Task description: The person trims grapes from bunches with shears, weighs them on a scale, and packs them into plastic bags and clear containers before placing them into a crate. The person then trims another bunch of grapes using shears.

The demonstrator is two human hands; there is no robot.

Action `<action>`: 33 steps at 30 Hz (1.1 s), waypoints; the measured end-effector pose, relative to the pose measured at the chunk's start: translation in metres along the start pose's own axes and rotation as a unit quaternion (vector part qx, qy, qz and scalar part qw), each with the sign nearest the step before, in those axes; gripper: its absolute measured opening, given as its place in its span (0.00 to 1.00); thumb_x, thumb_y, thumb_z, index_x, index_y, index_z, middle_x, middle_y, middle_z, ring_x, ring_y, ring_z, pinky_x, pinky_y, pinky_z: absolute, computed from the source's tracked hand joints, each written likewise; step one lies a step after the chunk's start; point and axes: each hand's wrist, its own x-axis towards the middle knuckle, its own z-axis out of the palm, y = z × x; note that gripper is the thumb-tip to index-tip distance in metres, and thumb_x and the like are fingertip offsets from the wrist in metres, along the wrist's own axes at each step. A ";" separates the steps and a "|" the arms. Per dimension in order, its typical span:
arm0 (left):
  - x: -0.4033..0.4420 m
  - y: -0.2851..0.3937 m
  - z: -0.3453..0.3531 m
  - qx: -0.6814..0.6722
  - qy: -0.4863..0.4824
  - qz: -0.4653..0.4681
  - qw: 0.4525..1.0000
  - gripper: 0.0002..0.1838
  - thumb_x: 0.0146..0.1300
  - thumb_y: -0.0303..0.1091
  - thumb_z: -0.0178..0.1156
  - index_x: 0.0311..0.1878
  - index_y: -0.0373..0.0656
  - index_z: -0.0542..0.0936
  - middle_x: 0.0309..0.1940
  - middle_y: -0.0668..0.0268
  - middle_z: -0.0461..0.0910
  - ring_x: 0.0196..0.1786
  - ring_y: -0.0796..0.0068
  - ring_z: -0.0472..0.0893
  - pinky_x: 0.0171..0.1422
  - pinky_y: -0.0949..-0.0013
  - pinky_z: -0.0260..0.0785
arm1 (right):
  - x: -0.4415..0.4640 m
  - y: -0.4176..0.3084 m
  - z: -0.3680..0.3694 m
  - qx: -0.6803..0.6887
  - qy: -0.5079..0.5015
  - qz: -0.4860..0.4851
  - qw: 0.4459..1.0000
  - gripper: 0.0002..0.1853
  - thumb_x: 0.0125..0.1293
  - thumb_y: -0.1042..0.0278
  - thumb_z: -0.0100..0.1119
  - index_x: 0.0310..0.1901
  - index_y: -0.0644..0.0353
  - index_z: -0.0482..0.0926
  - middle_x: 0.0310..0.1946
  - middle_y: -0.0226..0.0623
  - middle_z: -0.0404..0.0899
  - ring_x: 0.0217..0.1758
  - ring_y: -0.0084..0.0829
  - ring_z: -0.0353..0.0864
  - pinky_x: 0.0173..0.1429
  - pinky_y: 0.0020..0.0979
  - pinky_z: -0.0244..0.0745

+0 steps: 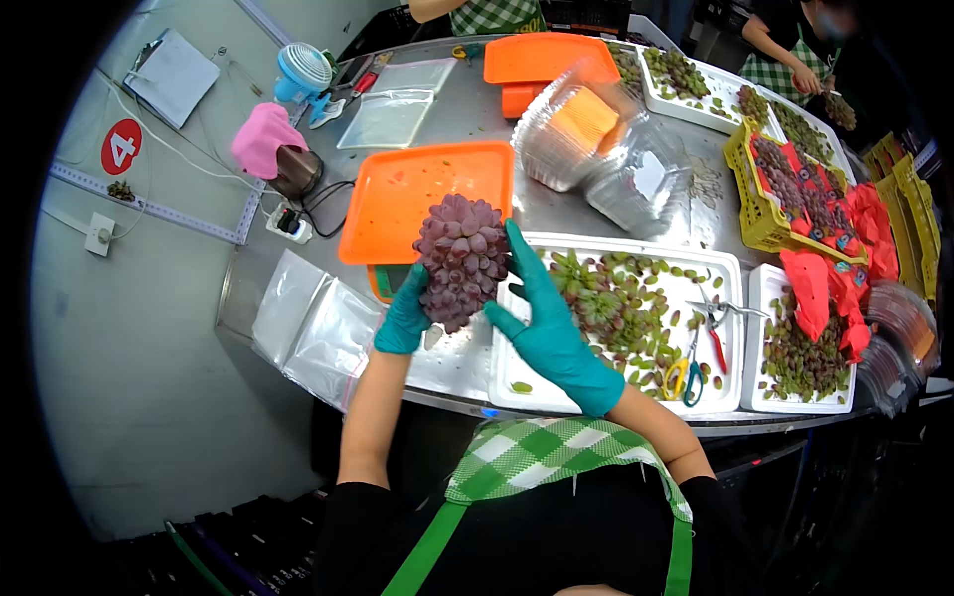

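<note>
A bunch of reddish-purple grapes hangs between my two gloved hands, in front of an orange tray. My left hand, in a teal glove, is closed against the bunch's lower left side, its fingertips partly hidden. My right hand, also gloved, is at the bunch's right side with thumb and fingers spread apart, its fingertips close to the grapes. Right of the bunch, a white foam tray holds loose green and reddish grapes, silver-and-red shears and yellow-and-teal scissors.
Plastic bags lie at the left front edge. Clear plastic boxes stand behind the foam tray. A yellow crate of grapes is at the right. A blue fan stands back left. Two other people are across the table.
</note>
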 end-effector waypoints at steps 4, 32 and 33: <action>0.031 0.062 -0.054 0.095 -0.057 -0.053 0.992 0.37 0.53 0.49 0.57 0.62 0.40 0.57 0.57 0.59 0.64 0.57 0.65 0.68 0.60 0.64 0.62 | 0.037 0.017 0.033 0.162 -0.032 0.089 0.982 0.44 0.57 0.71 0.55 0.67 0.45 0.34 0.66 0.37 0.45 0.66 0.34 0.50 0.64 0.36 0.53; -0.034 0.084 -0.107 0.298 0.390 0.222 0.842 0.14 0.59 0.31 0.51 0.45 0.34 0.75 0.32 0.65 0.77 0.35 0.79 0.74 0.43 0.77 0.65 | -0.002 0.053 -0.018 0.157 0.133 0.250 0.946 0.21 0.61 0.67 0.46 0.54 0.69 0.66 0.46 0.44 0.74 0.47 0.32 0.75 0.53 0.28 0.67; -0.055 0.066 -0.099 0.296 0.413 0.198 0.838 0.13 0.59 0.32 0.50 0.42 0.33 0.77 0.28 0.66 0.76 0.32 0.80 0.73 0.40 0.77 0.64 | -0.016 0.052 -0.032 0.147 0.162 0.250 0.943 0.21 0.60 0.67 0.47 0.53 0.69 0.67 0.45 0.44 0.74 0.46 0.30 0.76 0.53 0.27 0.68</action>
